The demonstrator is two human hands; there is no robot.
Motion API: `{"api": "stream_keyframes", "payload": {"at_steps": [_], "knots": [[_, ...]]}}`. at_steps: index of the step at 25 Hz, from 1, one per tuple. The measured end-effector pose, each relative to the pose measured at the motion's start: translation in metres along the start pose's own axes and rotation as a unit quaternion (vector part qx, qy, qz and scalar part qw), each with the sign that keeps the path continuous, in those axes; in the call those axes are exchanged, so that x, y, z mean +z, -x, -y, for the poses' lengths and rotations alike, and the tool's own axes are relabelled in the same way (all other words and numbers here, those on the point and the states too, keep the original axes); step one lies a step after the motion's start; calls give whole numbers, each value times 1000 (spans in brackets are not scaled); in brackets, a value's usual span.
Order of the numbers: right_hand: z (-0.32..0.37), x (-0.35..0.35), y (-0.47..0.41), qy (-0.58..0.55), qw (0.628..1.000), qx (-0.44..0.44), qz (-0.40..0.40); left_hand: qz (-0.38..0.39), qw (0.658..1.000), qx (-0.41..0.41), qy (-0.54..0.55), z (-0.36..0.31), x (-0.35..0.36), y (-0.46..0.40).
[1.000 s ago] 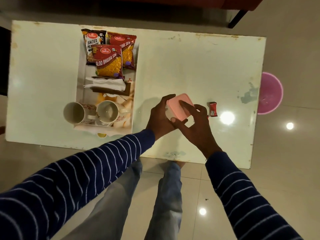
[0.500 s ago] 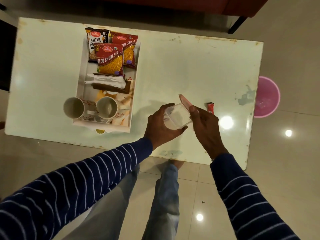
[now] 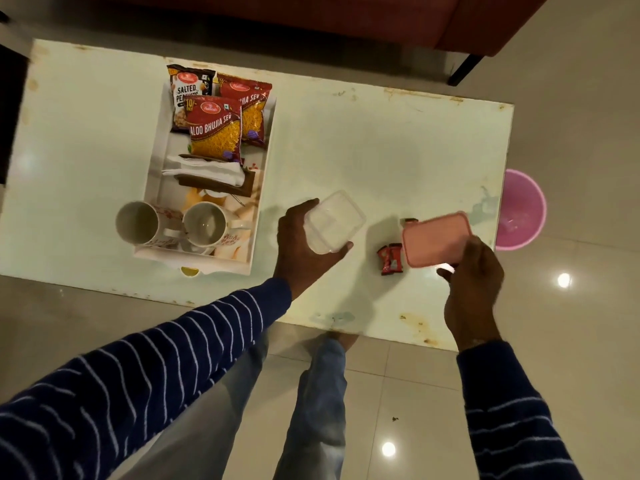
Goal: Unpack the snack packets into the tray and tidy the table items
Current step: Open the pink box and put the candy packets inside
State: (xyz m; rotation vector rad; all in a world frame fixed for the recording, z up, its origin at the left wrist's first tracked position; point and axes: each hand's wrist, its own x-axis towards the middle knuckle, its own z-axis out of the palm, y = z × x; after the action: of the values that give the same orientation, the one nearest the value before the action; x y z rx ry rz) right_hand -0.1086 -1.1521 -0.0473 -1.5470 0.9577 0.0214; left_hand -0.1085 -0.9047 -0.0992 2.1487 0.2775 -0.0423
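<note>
My left hand (image 3: 300, 242) grips a clear plastic box (image 3: 334, 221), lid off, held just above the table to the right of the white tray (image 3: 154, 174). My right hand (image 3: 474, 275) holds the pink lid (image 3: 434, 239) over the table's right part. Small red sachets (image 3: 390, 258) lie on the table between my hands, partly under the lid. In the tray's far end lie three snack packets: salted peanuts (image 3: 188, 91) and two aloo bhujia sev packs (image 3: 214, 131) (image 3: 251, 112).
The tray also carries white napkins (image 3: 204, 171) on a brown holder and two mugs (image 3: 138, 223) (image 3: 207, 225) lying at its near end. A pink bin (image 3: 519, 211) stands on the floor beyond the table's right edge. A red sofa (image 3: 381, 19) runs behind the table.
The pink lid came off the clear box. My right hand carried the lid away to the right, while my left hand kept the box.
</note>
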Motion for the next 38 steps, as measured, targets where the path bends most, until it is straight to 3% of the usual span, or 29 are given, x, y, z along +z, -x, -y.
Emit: {"api": "stream_keyframes", "payload": {"at_steps": [4,9,17,21,24,26,29,31,35,38], "knots": [[-16,-34,-13,-10,995,83,-55,-67,996,-58,31,2,18,-14],[-34,-57,-22,-17,990,121,-69,-113,985,-108,68,-3,43,-27],[-55,-54,-18,-161,971,158,-74,-99,981,-156,53,11,70,-16],[-66,-48,-16,-193,956,204,-86,-53,985,-163,28,18,73,0],[-72,-42,-12,-56,958,230,-162,-26,993,-101,-46,23,64,11],[-70,-34,-7,94,971,123,-181,-19,984,18,-173,26,60,17],[-55,-16,-10,178,978,-80,-71,61,936,190,-291,20,65,33],[-46,-2,-22,209,966,-150,23,83,921,218,-311,12,74,37],[-37,18,-46,345,900,-204,170,18,962,37,-270,-7,81,19],[-42,27,-58,407,868,-178,223,33,975,-49,-212,-7,75,3]]}}
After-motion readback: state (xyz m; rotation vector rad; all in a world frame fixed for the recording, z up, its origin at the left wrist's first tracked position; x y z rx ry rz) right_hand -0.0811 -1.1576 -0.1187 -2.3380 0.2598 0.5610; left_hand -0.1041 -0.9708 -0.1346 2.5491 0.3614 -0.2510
